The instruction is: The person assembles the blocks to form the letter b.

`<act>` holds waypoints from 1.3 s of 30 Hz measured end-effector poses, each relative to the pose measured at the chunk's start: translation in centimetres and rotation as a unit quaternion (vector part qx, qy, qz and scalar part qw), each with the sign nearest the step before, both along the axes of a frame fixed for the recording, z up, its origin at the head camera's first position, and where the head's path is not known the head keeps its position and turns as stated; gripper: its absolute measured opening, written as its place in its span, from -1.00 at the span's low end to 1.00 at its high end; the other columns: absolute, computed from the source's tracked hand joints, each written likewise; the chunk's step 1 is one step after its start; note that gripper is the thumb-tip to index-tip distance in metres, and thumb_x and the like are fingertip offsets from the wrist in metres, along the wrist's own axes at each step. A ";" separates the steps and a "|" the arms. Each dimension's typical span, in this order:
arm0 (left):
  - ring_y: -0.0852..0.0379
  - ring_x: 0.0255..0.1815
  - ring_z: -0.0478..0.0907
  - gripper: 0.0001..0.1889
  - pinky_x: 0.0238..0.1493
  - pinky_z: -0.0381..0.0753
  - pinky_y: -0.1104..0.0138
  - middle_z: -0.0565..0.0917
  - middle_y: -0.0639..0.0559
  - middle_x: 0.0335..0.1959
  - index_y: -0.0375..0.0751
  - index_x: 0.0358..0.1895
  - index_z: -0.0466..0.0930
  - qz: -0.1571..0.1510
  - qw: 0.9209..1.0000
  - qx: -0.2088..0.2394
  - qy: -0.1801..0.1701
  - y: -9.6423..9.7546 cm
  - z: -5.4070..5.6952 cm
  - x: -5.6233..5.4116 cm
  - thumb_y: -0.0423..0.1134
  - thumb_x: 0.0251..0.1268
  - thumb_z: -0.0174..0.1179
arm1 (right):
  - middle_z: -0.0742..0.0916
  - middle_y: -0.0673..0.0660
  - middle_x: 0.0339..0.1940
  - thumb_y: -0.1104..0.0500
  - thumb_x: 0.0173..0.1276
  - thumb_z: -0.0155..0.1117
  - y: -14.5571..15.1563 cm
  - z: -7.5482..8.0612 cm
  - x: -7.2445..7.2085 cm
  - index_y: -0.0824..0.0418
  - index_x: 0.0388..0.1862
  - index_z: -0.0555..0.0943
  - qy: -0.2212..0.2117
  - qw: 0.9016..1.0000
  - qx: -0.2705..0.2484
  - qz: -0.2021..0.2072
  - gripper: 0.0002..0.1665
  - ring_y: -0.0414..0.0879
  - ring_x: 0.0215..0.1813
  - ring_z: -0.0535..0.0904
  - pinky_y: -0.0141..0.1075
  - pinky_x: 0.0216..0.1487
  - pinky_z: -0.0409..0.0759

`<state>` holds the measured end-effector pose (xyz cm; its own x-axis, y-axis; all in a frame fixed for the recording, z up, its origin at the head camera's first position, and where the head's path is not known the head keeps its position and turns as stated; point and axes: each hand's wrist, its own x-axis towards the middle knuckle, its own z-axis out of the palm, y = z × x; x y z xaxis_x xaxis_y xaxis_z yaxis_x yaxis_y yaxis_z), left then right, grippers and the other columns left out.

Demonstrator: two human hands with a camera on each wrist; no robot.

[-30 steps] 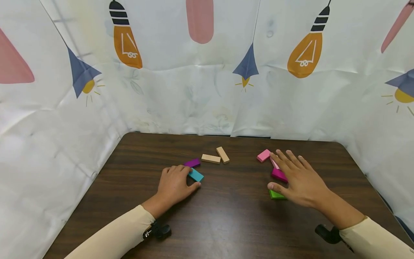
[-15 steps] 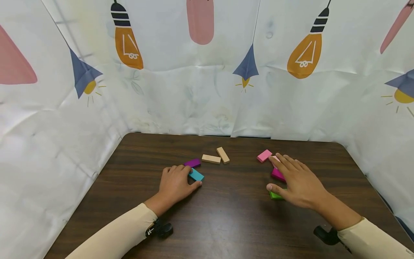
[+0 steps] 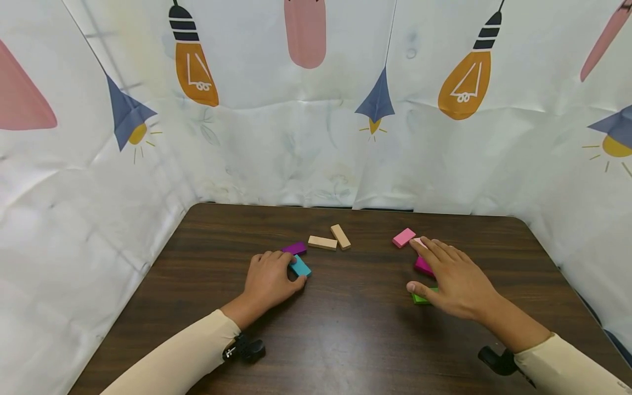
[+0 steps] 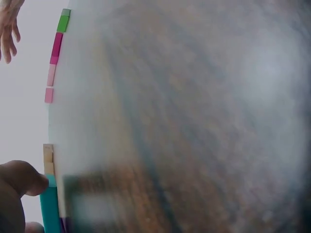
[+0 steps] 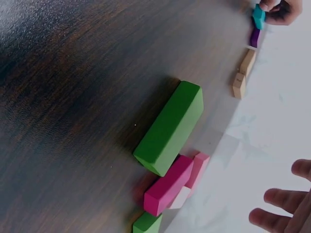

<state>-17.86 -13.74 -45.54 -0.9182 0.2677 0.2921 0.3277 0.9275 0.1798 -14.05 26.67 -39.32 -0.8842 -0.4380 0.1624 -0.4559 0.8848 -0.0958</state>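
Left hand (image 3: 270,278) pinched the teal block (image 3: 301,267) with thumb and curled fingers, left of centre on the dark counter (image 3: 336,340); a pinch probably suited such a small piece. Couldn't tell if it was lifted. Purple block (image 3: 294,248) lay just beyond it, with two wooden blocks (image 3: 322,242) farther right, apart enough that the fingers likely had room. Right hand (image 3: 456,282) gripped nothing: fingers extended over the right-hand cluster, seemingly kept raised so as not to knock it. Cluster: green block (image 5: 170,128), second green block (image 5: 147,223), magenta block (image 5: 168,184), pale pink block (image 5: 180,198), pink block (image 3: 404,237). Contact between those was unclear.
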 end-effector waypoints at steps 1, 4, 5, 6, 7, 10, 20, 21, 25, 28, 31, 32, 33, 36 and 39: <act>-0.05 -0.08 0.60 -0.54 0.00 0.47 -0.05 0.73 0.02 -0.10 -0.06 -0.08 0.72 -0.005 1.000 0.002 0.000 0.0 0.0 0.0 0.20 0.12 0.40 | 0.32 0.27 0.60 -0.46 0.40 0.13 0.0 0.0 0.0 0.13 0.67 0.13 0.000 1.000 -0.001 0.000 0.09 0.29 0.55 0.21 0.27 0.45 0.16; -0.06 0.01 0.61 -0.55 0.08 0.47 -0.07 0.74 0.02 -0.03 -0.06 -0.06 0.73 -0.028 1.000 0.011 0.000 0.0 0.2 0.0 0.17 0.11 0.42 | 0.33 0.26 0.59 -0.45 0.40 0.14 0.0 -0.1 0.0 0.13 0.67 0.14 0.002 1.000 -0.003 0.001 0.09 0.29 0.55 0.22 0.27 0.44 0.17; -0.07 0.03 0.60 -0.55 0.11 0.46 -0.08 0.74 0.03 -0.02 -0.05 -0.06 0.74 -0.037 0.999 0.015 0.000 0.0 0.3 0.0 0.16 0.10 0.43 | 0.33 0.26 0.59 -0.45 0.40 0.14 0.0 -0.1 0.0 0.13 0.67 0.14 0.002 1.000 -0.005 0.002 0.09 0.29 0.55 0.22 0.28 0.44 0.17; -0.07 0.03 0.60 -0.56 0.12 0.46 -0.08 0.74 0.04 -0.03 -0.05 -0.06 0.74 -0.047 0.999 0.017 0.001 0.0 0.4 0.0 0.15 0.10 0.44 | 0.33 0.26 0.59 -0.45 0.40 0.14 0.0 -0.2 0.0 0.13 0.67 0.14 0.003 1.000 -0.005 0.003 0.08 0.29 0.54 0.23 0.28 0.44 0.17; -0.06 0.04 0.60 -0.56 0.14 0.46 -0.08 0.74 0.05 -0.03 -0.05 -0.06 0.74 -0.059 0.998 0.020 0.001 0.1 0.6 0.1 0.14 0.09 0.45 | 0.33 0.26 0.59 -0.45 0.41 0.14 0.0 -0.2 0.0 0.12 0.67 0.13 0.003 1.000 -0.006 0.004 0.08 0.30 0.54 0.23 0.28 0.43 0.18; -0.03 0.06 0.59 -0.56 0.16 0.46 -0.07 0.74 0.09 -0.05 -0.04 -0.05 0.74 -0.095 0.995 0.028 0.002 0.2 0.9 0.4 0.11 0.07 0.48 | 0.32 0.26 0.60 -0.44 0.41 0.14 -0.1 -0.2 0.1 0.10 0.69 0.10 0.001 1.000 -0.008 0.005 0.09 0.30 0.54 0.23 0.29 0.43 0.18; 0.03 0.13 0.54 -0.56 0.20 0.46 -0.03 0.70 0.10 0.05 -0.04 -0.02 0.75 -0.200 0.979 0.025 0.010 0.6 1.4 2.5 0.07 0.06 0.50 | 0.29 0.26 0.62 -0.46 0.41 0.12 -0.4 -0.4 0.1 0.04 0.70 0.06 -0.007 1.000 -0.007 0.002 0.09 0.31 0.54 0.23 0.34 0.41 0.17; 0.03 0.13 0.54 -0.57 0.21 0.45 -0.03 0.70 0.11 0.06 -0.03 -0.02 0.74 -0.205 0.978 0.024 0.009 0.7 1.5 2.7 0.07 0.06 0.50 | 0.29 0.26 0.62 -0.46 0.41 0.12 -0.4 -0.4 0.1 0.04 0.70 0.07 -0.007 1.000 -0.008 0.003 0.09 0.30 0.54 0.23 0.34 0.42 0.16; 0.04 0.14 0.54 -0.58 0.23 0.44 -0.03 0.69 0.11 0.08 -0.01 -0.02 0.73 -0.220 0.975 0.025 0.001 0.8 1.6 3.5 0.08 0.08 0.49 | 0.29 0.26 0.61 -0.44 0.41 0.14 -0.5 -0.4 0.3 0.09 0.69 0.11 -0.007 1.000 -0.010 0.003 0.07 0.31 0.54 0.24 0.35 0.41 0.17; 0.05 0.15 0.53 -0.58 0.25 0.43 -0.02 0.69 0.13 0.08 0.01 -0.01 0.73 -0.227 0.974 0.022 -0.010 0.9 1.6 4.1 0.10 0.10 0.48 | 0.30 0.27 0.61 -0.43 0.40 0.16 -0.5 -0.5 0.4 0.10 0.68 0.13 -0.007 1.000 -0.010 0.003 0.07 0.31 0.54 0.25 0.35 0.41 0.18; 0.05 0.15 0.52 -0.58 0.28 0.41 -0.02 0.68 0.14 0.09 0.01 0.00 0.73 -0.235 0.972 0.015 -0.026 1.0 1.5 4.7 0.11 0.12 0.47 | 0.31 0.26 0.60 -0.45 0.40 0.15 -0.5 -0.6 0.4 0.09 0.68 0.12 -0.007 1.000 -0.010 0.004 0.09 0.31 0.54 0.24 0.35 0.41 0.18; 0.06 0.16 0.52 -0.57 0.28 0.40 -0.01 0.68 0.14 0.10 0.01 0.01 0.73 -0.237 0.971 0.013 -0.031 1.1 1.5 4.9 0.11 0.14 0.46 | 0.32 0.26 0.60 -0.46 0.40 0.14 -0.5 -0.7 0.4 0.08 0.69 0.11 -0.008 1.000 -0.010 0.004 0.09 0.30 0.54 0.24 0.35 0.41 0.18; 0.06 0.17 0.51 -0.57 0.29 0.40 -0.02 0.68 0.13 0.10 0.01 0.02 0.73 -0.240 0.970 0.012 -0.036 1.1 1.4 5.0 0.11 0.14 0.46 | 0.32 0.26 0.60 -0.46 0.40 0.14 -0.6 -0.7 0.5 0.07 0.69 0.10 -0.009 1.000 -0.010 0.004 0.09 0.30 0.55 0.23 0.35 0.41 0.17; 0.06 0.17 0.51 -0.57 0.29 0.40 -0.01 0.68 0.13 0.10 0.01 0.02 0.73 -0.249 0.968 0.011 -0.038 1.3 1.3 5.3 0.12 0.13 0.46 | 0.35 0.27 0.58 -0.45 0.41 0.14 -0.6 -0.8 0.5 0.08 0.68 0.11 -0.007 1.000 -0.010 0.006 0.08 0.30 0.54 0.24 0.38 0.39 0.20; 0.07 0.17 0.51 -0.56 0.29 0.40 0.00 0.68 0.14 0.09 0.01 0.01 0.73 -0.253 0.967 0.009 -0.038 1.4 1.0 5.5 0.12 0.12 0.47 | 0.37 0.28 0.56 -0.44 0.42 0.14 -0.7 -1.0 0.6 0.09 0.68 0.13 -0.003 1.000 -0.009 0.007 0.06 0.31 0.53 0.27 0.39 0.36 0.23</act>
